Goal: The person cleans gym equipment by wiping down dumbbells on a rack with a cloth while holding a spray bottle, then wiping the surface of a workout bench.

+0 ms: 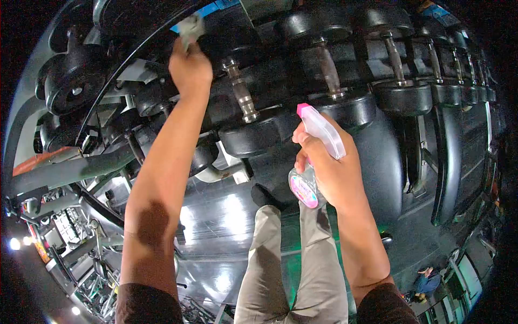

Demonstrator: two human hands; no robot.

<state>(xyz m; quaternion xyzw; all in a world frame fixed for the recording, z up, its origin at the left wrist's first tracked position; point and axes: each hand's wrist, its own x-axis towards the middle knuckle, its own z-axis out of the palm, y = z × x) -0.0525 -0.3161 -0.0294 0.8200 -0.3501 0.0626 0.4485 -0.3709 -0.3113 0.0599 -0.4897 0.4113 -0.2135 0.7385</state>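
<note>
My right hand (337, 164) is wrapped round a spray bottle (324, 127) with a white-and-pink trigger head and a clear body. A pink and blue oval label (303, 190) shows below my fingers. Up at the rack, my left hand (191, 67) grips a light-coloured cloth (190, 28), both slightly blurred. That hand is just left of a black dumbbell (251, 132) with a chrome handle. Another dumbbell (345, 108) lies beyond the bottle's nozzle.
More dumbbells (402, 97) run along the rack to the right. Weight plates (75, 81) hang at the left above a grey frame tube (75, 173). A padded bench (448, 162) stands at the right. A person (427, 282) is at the far lower right.
</note>
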